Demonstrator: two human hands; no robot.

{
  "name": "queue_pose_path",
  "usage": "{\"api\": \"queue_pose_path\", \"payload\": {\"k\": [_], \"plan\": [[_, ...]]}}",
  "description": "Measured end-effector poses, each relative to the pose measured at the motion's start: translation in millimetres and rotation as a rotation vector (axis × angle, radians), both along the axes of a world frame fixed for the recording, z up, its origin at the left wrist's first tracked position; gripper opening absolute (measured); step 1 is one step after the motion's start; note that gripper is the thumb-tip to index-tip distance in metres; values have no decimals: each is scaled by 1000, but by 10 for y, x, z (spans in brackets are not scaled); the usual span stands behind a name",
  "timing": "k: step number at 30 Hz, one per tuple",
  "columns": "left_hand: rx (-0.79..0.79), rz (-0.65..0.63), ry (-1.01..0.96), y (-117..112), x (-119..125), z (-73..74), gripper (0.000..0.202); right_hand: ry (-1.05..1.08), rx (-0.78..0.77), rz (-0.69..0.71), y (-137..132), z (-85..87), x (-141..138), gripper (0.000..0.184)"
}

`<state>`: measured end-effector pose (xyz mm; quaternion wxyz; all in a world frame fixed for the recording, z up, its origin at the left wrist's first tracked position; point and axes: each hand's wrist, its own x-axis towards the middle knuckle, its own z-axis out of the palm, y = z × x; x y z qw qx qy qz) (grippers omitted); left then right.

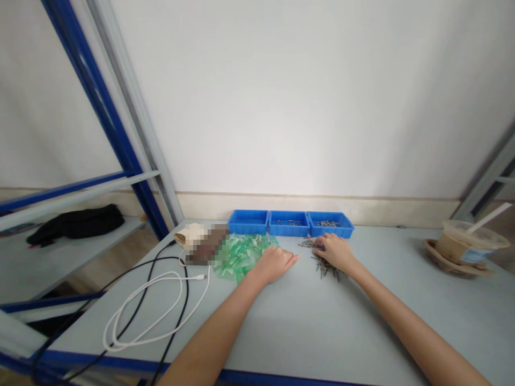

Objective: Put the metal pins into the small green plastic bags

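- Over on the right of the desk's (306, 321) busy patch, the right hand (332, 251) was down on a pile of thin metal pieces (328, 268), fingers curled and pointing inward!
- How many pieces did it have hold of, if any? Its fingertips were partly hidden, so there was no telling.
- More slim metal bits (307, 243) lay just beyond its fingertips, close to the trays.
- And the left hand (276, 264): half folded, fingers aimed toward the pile, yet apart from it. Whether anything sat inside its curl could not be told.
- Beside and behind that hand spread a crinkled green plastic bag (233, 257).
- Three blue trays stood in a row at the back: the right tray (343, 232) with a heap of metal pieces, the middle tray (288, 231) with just a few, the left tray (248, 227) showing its bare floor.
- Out on the left, a white cable (161, 339) looped across a black cable (185, 300).
- Far right, a lidded cup (462, 244) sat in a cardboard holder (458, 266), its straw leaning.
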<state>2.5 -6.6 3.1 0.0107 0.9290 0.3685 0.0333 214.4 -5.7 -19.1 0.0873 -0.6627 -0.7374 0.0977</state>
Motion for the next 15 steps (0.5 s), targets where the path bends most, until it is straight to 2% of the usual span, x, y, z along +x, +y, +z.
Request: {"api": "queue_pose_path", "payload": {"k": [4,9,12,15], "plan": [[32,-34,17,-7,12,-29,46,2,31,7,-77,-123,-33,12],[89,-28,-39,17,-7,-68,39,44,179,103,-105,-96,-147,11],[128,-32,-143,35,-20,-62,28,219,190,143,-161,-41,-223,15],[182,-93,-176,41,-23,-48,26,504,91,188,-183,-19,-293,16]]}}
